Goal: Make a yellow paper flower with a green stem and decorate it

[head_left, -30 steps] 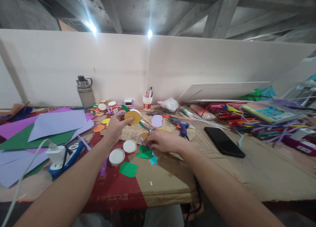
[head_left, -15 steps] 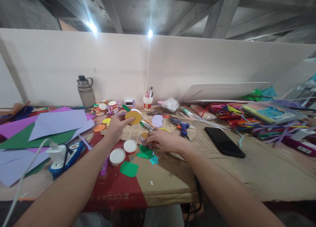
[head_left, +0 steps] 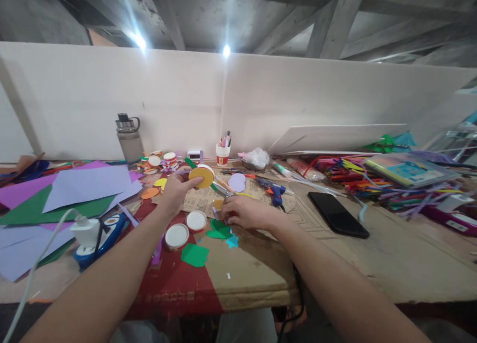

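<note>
My left hand (head_left: 181, 186) is closed on a round lid with a yellow disc (head_left: 201, 178) on its face and a white rim. To its right, my right hand (head_left: 242, 211) rests low over the cardboard, fingers curled down beside a small orange-yellow piece (head_left: 217, 204); whether the fingertips grip anything is hidden. Scissors (head_left: 223, 188) lie just beyond my right fingers. Two white-topped round lids (head_left: 177, 236) sit in front of my left hand. Green paper scraps (head_left: 195, 255) and a blue star-shaped piece (head_left: 231, 240) lie nearer me.
A blue glue gun (head_left: 277, 195) and a black phone (head_left: 337, 214) lie to the right. Behind stand a pen cup (head_left: 223, 154) and a bottle (head_left: 129, 139). Coloured paper (head_left: 85, 184) and a power strip (head_left: 100, 241) are left; colourful strips (head_left: 335, 171) lie right.
My right hand has shifted slightly, and its fingers have moved a little at the table surface. My left hand keeps hold of the yellow-faced lid in the same place.
</note>
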`<state>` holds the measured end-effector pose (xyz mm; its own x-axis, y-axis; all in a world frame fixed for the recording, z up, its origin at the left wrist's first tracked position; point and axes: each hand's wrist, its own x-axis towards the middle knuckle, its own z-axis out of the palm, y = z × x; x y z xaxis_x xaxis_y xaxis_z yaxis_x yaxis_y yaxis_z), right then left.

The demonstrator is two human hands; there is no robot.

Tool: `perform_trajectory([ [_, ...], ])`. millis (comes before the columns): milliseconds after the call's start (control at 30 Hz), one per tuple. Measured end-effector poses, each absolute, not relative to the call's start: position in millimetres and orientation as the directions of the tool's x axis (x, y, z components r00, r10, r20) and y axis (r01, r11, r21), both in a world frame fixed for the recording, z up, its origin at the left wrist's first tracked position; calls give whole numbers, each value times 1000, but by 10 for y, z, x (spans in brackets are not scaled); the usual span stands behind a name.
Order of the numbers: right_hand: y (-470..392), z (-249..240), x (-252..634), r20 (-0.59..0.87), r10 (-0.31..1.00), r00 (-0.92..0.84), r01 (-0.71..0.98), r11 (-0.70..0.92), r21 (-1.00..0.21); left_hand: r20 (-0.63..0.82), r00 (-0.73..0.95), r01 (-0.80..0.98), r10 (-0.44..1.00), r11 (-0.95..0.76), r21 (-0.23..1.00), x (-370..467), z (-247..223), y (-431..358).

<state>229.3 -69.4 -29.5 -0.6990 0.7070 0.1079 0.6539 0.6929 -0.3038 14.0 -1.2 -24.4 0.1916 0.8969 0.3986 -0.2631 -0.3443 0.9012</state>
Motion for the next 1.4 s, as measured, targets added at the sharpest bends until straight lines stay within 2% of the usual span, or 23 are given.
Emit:
perform_trajectory([
  [367, -723, -297, 2287, 149, 710, -688, 654, 696, -297, 410, 202, -270, 890, -351, 896, 140, -230, -26],
  [667, -707, -335, 2270, 185, 660, -728, 607, 747, -271, 407, 208, -269, 889, -349, 898, 134, -234, -16],
  [967, -740, -332, 2227, 245, 702, -668, 654, 712, -255, 405, 201, -235, 892, -358, 904, 142, -205, -52],
  [1067, -744, -347, 2205, 321, 779, -538, 691, 626, -361, 415, 206, -229, 886, -369, 901, 139, -207, -52],
  [1167, -710, -372, 2175, 360, 878, -317, 640, 478, -602, 413, 199, -241, 889, -364, 900, 141, -203, -55],
  [1233, -676, -380, 2155, 291, 938, -188, 488, 346, -802, 412, 199, -248, 889, -361, 899, 144, -197, -59],
  [1300, -652, -374, 2141, 159, 982, -102, 266, 181, -947, 415, 205, -246, 887, -363, 899, 146, -191, -63],
  [1400, -648, -343, 2140, 1, 1000, -29, -15, 0, -1000, 411, 207, -234, 888, -362, 902, 145, -194, -64],
])
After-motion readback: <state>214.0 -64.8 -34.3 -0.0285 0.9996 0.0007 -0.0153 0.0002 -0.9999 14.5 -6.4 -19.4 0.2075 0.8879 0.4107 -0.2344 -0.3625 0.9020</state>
